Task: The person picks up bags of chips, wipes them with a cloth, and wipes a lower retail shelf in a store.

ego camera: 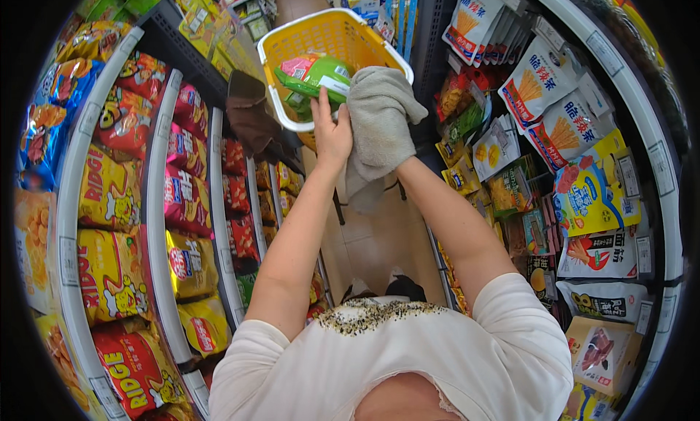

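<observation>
Ahead of me stands a yellow plastic basket (pixel 373 42) with a white rim, on something with dark legs. A green snack bag (pixel 322 71) lies tilted in its near left part, over another green bag. My left hand (pixel 332 126) touches the lower edge of the upper bag, its fingers at the near rim. A grey cloth (pixel 383 125) covers my right hand (pixel 385 112) at the basket's near right corner. The cloth wraps the hand and hangs down, so the fingers are hidden.
Shelves of bagged snacks (pixel 112 191) rise on my left. Hanging snack pouches (pixel 577 125) line the right side. A brown cloth (pixel 251 117) hangs left of the basket. The tiled floor (pixel 366 240) shows between the shelves. More packaged goods stand beyond the basket.
</observation>
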Motion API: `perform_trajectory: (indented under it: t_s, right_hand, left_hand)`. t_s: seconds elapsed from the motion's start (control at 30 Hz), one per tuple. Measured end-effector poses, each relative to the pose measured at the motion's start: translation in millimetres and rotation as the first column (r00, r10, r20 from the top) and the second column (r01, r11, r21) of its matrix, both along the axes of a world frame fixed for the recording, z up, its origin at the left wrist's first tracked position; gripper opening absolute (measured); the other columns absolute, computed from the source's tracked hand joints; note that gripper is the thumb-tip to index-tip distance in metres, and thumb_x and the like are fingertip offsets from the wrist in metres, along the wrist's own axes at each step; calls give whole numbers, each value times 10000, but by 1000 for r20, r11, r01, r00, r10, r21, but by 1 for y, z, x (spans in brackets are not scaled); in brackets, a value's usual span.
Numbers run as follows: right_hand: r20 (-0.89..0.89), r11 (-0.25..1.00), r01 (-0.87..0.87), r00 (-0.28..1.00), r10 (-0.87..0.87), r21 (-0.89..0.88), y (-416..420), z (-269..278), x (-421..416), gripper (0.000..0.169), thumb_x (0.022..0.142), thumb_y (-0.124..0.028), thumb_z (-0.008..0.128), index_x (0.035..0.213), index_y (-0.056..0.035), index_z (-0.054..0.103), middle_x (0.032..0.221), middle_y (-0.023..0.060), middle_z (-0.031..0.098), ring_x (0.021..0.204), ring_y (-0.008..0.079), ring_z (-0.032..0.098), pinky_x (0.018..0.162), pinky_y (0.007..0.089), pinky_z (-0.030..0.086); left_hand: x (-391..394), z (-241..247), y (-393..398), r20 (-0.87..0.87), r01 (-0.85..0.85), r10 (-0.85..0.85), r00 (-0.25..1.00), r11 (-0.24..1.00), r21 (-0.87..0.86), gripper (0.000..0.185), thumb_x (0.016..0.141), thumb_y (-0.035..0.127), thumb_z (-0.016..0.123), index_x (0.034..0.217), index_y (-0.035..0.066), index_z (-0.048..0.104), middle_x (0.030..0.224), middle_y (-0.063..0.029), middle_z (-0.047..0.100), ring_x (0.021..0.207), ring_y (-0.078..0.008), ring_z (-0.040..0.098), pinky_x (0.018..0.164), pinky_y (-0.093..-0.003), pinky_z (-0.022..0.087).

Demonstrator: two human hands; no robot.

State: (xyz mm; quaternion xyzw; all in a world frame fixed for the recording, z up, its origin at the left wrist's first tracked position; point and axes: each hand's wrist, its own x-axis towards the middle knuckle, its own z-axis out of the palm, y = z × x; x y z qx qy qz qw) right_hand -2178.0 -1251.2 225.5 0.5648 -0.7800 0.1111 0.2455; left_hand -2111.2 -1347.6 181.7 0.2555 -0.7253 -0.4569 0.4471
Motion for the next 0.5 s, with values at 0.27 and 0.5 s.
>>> perform_trajectory:
  t_s: [0.27,0.5]
  right_hand:
    - [159,989,-148,976,148,-14,47,-57,14,377,782,-211,492,1059,39,548,1015,219,554,943,344,527,835,411,419]
    - [307,934,-51,950,-64,353,117,-118,35,127,692,-172,575,757,-77,629,709,102,596,678,257,577,597,361,445]
  left_hand:
    - [42,-5,26,488,100,298,820,766,-635,655,768,236,637,1319,53,334,1375,-160,292,1288,-350,234,983,-513,245]
    - [41,-21,17,492,106,377,785,701,-705,768,692,251,707,1324,77,307,1370,-120,263,1299,-315,190,995,-515,222]
